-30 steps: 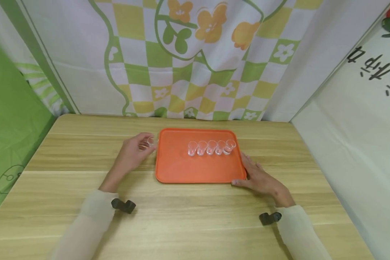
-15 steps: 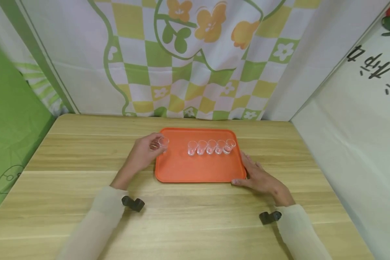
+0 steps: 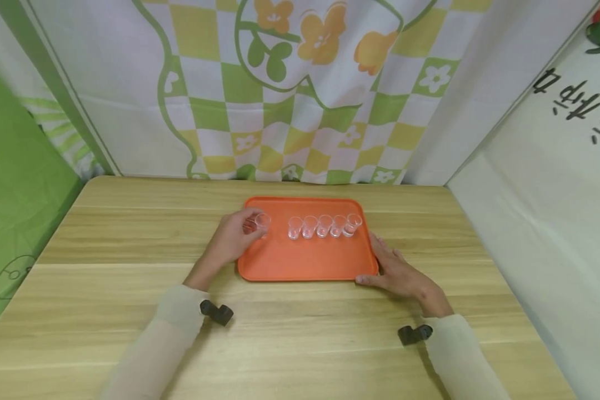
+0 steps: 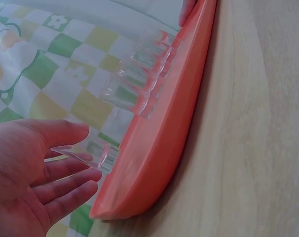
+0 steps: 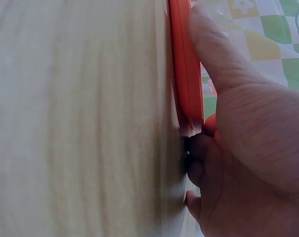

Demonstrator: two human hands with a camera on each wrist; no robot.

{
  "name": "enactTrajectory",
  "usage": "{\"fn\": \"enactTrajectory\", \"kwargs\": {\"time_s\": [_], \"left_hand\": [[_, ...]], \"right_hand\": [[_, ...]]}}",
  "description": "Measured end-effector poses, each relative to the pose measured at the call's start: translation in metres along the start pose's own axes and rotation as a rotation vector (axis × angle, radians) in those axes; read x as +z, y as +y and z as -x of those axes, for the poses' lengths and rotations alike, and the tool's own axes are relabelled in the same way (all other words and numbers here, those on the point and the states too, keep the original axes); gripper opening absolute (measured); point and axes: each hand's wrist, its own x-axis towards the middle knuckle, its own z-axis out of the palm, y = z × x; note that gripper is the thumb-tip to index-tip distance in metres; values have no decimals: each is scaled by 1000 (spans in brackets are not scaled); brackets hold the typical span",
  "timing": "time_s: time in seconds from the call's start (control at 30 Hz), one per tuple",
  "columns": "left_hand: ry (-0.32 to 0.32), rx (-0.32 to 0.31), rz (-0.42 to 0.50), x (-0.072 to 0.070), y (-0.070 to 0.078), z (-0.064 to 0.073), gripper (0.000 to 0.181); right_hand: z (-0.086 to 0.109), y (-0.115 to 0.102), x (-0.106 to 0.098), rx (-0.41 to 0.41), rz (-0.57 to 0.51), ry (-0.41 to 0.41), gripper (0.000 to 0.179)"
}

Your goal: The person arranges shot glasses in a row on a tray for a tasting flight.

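My left hand (image 3: 232,238) pinches a small clear shot glass (image 3: 263,221) between thumb and fingers, over the left part of an orange tray (image 3: 300,268). In the left wrist view this glass (image 4: 106,157) is upright relative to the tray, its base close to the tray surface. On the tray's right half stands a row of several similar shot glasses (image 3: 324,226). At the tray's near right corner, my right hand (image 3: 400,275) grips the edge. The right wrist view has its thumb along the rim and its other fingers curled at the tray's side, partly hidden.
The tray lies on a light wooden table (image 3: 300,344). Behind the table hangs a checked, flowered curtain (image 3: 305,128). A white panel with black writing (image 3: 545,166) borders the right side, and green cloth (image 3: 20,183) the left.
My left hand has moved right, carrying the shot glass from beside the tray's left edge to over the tray. The right hand has stayed at the tray's corner.
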Motion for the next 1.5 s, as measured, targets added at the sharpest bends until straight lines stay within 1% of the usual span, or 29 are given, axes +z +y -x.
{"fn": "enactTrajectory", "kwargs": {"time_s": [0.13, 0.33, 0.53, 0.7, 1.23, 1.5], "left_hand": [[-11, -1, -7, 4, 1, -2, 31], [-16, 25, -31, 9, 0, -7, 29], [-28, 30, -15, 13, 1, -9, 28], [-39, 27, -20, 16, 3, -11, 28], [-57, 43, -15, 22, 8, -13, 30], [-64, 44, -16, 24, 11, -14, 30]], "right_hand": [[0, 0, 0, -2, -8, 2, 114], [0, 2, 2, -15, 3, 8, 114], [-1, 3, 3, -18, 5, 11, 114], [-1, 4, 3, -18, 8, 10, 113], [-1, 4, 4, -8, 0, 8, 114], [-2, 4, 3, -11, 17, 11, 113]]}}
